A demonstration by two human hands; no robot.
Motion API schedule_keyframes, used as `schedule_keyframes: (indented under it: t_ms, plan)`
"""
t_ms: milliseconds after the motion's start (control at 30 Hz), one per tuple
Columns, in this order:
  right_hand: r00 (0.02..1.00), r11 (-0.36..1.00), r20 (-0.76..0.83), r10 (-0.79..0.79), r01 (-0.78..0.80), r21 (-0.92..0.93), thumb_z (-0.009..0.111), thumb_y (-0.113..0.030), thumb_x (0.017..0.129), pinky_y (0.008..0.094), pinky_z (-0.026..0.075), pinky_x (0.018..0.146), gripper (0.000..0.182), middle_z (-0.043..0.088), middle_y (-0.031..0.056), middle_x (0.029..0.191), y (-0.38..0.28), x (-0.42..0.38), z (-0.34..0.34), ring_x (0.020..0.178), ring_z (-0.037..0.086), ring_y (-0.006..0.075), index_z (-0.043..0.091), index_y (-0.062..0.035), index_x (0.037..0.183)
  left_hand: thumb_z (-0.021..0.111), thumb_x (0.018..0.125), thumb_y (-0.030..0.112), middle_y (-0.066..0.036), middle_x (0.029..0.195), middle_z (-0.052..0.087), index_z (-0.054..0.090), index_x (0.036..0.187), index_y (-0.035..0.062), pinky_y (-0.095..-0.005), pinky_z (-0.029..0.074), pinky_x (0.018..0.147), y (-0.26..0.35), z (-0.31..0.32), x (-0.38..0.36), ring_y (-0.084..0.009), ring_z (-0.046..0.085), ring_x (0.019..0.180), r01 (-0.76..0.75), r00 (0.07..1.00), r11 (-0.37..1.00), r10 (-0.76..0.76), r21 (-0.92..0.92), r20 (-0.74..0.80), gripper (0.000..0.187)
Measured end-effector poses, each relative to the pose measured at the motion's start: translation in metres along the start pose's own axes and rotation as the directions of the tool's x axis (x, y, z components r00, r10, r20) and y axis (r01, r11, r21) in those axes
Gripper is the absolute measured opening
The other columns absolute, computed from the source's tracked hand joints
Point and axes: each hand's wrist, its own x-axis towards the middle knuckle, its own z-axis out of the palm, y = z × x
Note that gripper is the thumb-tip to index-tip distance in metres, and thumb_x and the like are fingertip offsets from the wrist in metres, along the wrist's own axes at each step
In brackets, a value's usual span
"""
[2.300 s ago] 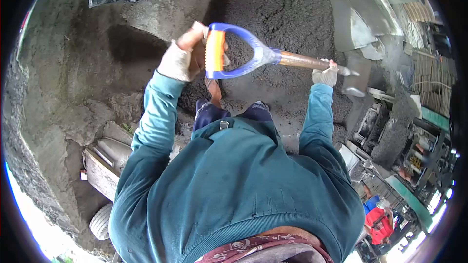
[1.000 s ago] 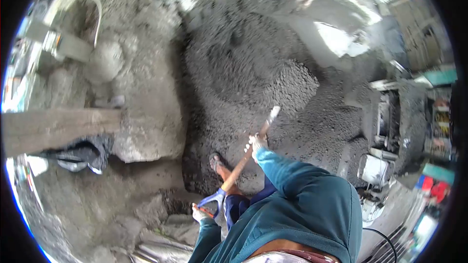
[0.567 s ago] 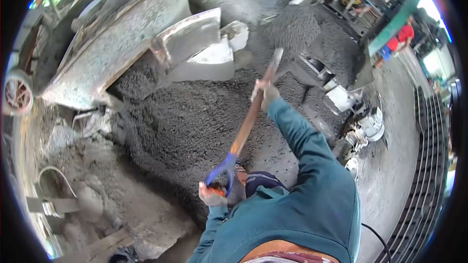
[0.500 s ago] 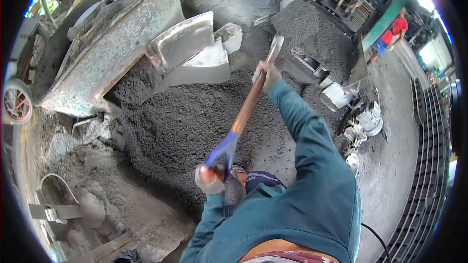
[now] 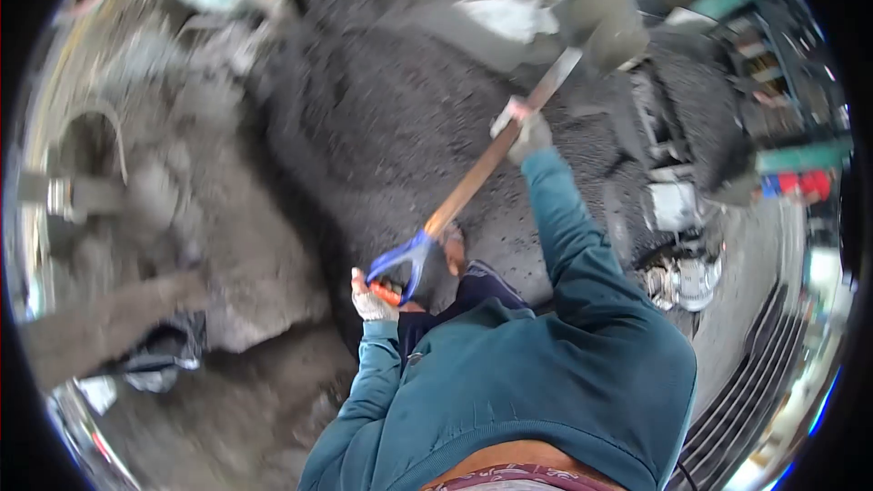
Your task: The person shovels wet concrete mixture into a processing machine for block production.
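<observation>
A long-handled shovel [image 5: 479, 175] slants from lower left to upper right across the head view. It has a wooden shaft, a blue D-shaped yoke and an orange grip. My left hand [image 5: 374, 303], in a pale glove, is closed on the orange grip close to my body. Farther up, my right hand [image 5: 530, 136], gloved too, wraps round the shaft below its metal socket. The socket's far end overlaps a flat grey plate [image 5: 600, 23] in this view. Beneath the shovel spreads a dark, grainy heap of mix [image 5: 382, 118], blurred by motion.
A motor [image 5: 696, 284] and its machinery stand at the right. A person in red [image 5: 809, 185] is beyond it. Ridged dark panels [image 5: 741, 391] lie along the right edge. A broken concrete ledge [image 5: 245, 255] and a plank [image 5: 109, 314] are at my left; a foot [image 5: 454, 250] stands by the heap.
My view has turned, so the mixing trough has shifted to the top edge. The shovel leans farther right, and both hands sit slightly higher in view, still on it.
</observation>
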Motion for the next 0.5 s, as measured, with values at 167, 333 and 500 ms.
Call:
schedule_keyframes:
  t_ms: [167, 333, 500]
  plan:
    - [0.649, 0.52, -0.406, 0.643, -0.76, -0.39, 0.058, -0.028, 0.089, 0.0426, 0.048, 0.058, 0.023, 0.056, 0.0079, 0.063, 0.389, -0.165, -0.055, 0.061, 0.061, 0.0259, 0.057, -0.0085, 0.076, 0.049, 0.094, 0.057, -0.01, 0.098, 0.068, 0.065, 0.11, 0.0113, -0.0449, 0.053, 0.084, -0.052, -0.332, -0.148, -0.029, 0.064, 0.095, -0.07, 0.781, 0.997, 0.027, -0.045, -0.623, 0.051]
    - [0.015, 0.051, -0.393, 0.919, -0.995, 0.082, 0.059, -0.023, 0.092, 0.0477, 0.046, 0.047, 0.022, 0.054, 0.0103, 0.059, 0.486, -0.373, 0.041, 0.05, 0.055, 0.0294, 0.056, -0.0086, 0.075, 0.055, 0.094, 0.043, -0.005, 0.082, 0.058, 0.062, 0.097, 0.0107, -0.0386, 0.046, 0.068, -0.052, -0.368, -0.193, -0.0222, 0.056, 0.077, -0.01, 0.226, 0.985, 0.168, 0.17, -0.96, 0.033]
    - [0.443, 0.49, -0.213, 0.871, -0.82, 0.296, 0.059, -0.03, 0.095, 0.0397, 0.043, 0.048, 0.028, 0.047, -0.0001, 0.057, 0.576, -0.25, -0.041, 0.049, 0.051, 0.0203, 0.049, -0.0175, 0.071, 0.06, 0.094, 0.03, -0.001, 0.066, 0.049, 0.06, 0.084, 0.0102, -0.0323, 0.039, 0.052, -0.018, -0.3, -0.057, -0.0154, 0.048, 0.059, -0.199, 0.293, 0.889, 0.456, 0.413, -0.84, 0.022]
